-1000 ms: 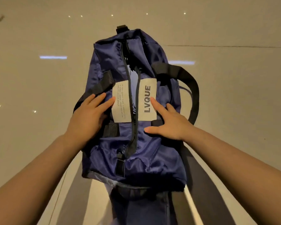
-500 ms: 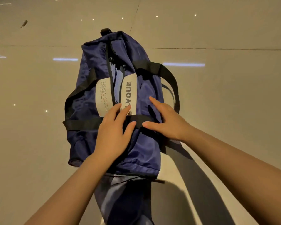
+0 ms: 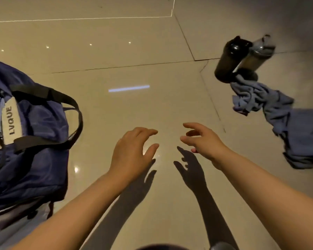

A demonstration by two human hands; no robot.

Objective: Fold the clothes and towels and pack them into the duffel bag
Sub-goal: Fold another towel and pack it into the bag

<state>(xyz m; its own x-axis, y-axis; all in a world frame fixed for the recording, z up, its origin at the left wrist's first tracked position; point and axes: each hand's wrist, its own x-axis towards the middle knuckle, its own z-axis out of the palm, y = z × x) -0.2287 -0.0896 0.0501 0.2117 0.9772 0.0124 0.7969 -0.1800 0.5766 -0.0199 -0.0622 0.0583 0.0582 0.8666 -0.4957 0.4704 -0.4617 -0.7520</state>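
Both hands are out over the bare floor (image 3: 152,56) right now, and neither one is carrying anything. The left hand (image 3: 132,152) floats palm-down with its fingers loosely spread and gently bent, its grip open and empty. The right hand (image 3: 204,141) is just beside it, a gap of glossy tile between the two, fingers relaxed and slightly curved toward the left, its grip likewise open with nothing in it. Both cast dark shadows on the tile directly beneath them. Off to the left edge sits the navy duffel bag (image 3: 36,159), cut off by the frame, with a pale label (image 3: 12,121) reading LVQUE facing up and black carry straps (image 3: 61,98) looping over its top; it lies well apart from the hands. Over on the far right, a crumpled blue-grey cloth (image 3: 278,112) is strewn across the floor, running down to the right edge of the view, well clear of the right hand. Just above it stand two bottles side by side, a dark bottle (image 3: 228,58) and a clearer bottle (image 3: 257,55), touching each other, with the cloth's upper end bunched against their bases.
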